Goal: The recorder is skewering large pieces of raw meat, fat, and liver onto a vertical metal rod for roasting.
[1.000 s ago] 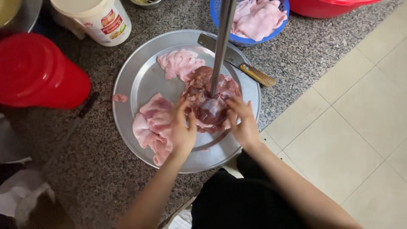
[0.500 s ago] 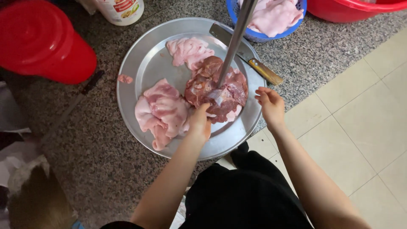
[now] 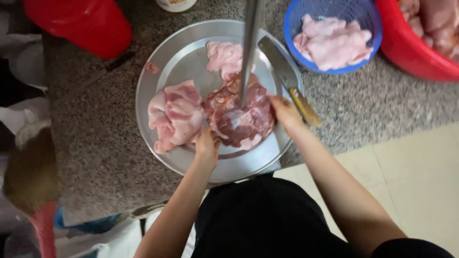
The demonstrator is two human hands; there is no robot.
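Both hands (image 3: pixel 206 145) cupping skewered meat (image 3: pixel 241 117) in steel tray (image 3: pixel 158 62) — pale slices in blue basket (image 3: pixel 334 19).

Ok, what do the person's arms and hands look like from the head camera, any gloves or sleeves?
No gloves: the left hand and the right hand are both bare, with no rings, watch or bands visible. The forearms are bare too, uncovered up to the bottom edge of the picture. The only clothing in view is a black garment on the body between the arms.
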